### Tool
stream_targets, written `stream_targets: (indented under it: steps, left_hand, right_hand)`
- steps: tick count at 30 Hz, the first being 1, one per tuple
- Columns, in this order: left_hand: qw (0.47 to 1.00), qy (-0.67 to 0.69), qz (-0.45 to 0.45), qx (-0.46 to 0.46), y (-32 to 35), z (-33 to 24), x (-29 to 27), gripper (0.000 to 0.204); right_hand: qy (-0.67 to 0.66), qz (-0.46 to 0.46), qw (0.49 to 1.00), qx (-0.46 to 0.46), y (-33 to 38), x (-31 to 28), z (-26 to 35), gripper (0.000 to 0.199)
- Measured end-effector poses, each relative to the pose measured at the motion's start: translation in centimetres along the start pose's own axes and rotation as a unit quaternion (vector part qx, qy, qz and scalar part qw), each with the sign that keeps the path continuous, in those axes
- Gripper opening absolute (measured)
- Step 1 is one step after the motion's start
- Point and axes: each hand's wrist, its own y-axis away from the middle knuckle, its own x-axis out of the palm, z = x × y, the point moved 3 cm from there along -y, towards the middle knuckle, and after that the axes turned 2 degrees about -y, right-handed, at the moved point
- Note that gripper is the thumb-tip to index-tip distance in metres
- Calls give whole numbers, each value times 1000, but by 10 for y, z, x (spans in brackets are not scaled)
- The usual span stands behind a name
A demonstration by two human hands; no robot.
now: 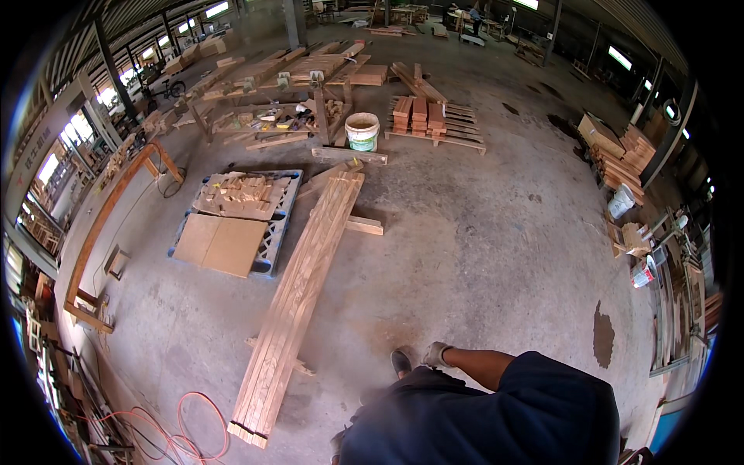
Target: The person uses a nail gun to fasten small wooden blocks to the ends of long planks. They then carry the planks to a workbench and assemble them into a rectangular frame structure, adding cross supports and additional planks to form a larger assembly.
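Your gloved hand (436, 355), low centre, looks loosely closed, holding nothing. The plank stack (298, 298) nearby looks heavy and stiff; grip its ends.

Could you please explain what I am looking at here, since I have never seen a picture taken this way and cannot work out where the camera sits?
The camera is a wide fisheye worn on a person's head, looking down, so straight edges bend near the rim. The dark shape at the bottom is the person's own body in a navy top. One gloved hand shows beside a shoe; I cannot tell which hand it is, and it appears to hold nothing. On the concrete floor lie a long bundle of planks, a blue pallet with boards and offcuts, a white bucket and an orange cable.
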Motion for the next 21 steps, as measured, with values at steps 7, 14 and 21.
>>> stream_targets:
  steps: [7,14,21]
  left_hand:
    - [994,87,-20,-55,11,-2,3,41]
    - [999,-37,-26,-6,9,-3,3,39]
    - [955,-286,-33,69,-1,8,0,38]
  right_hand:
    - [-5,24,1000,-11,3,0,4,30]
    - [-110,26,992,59,11,2,4,23]
    - [-129,16,990,58,9,8,-1,19]
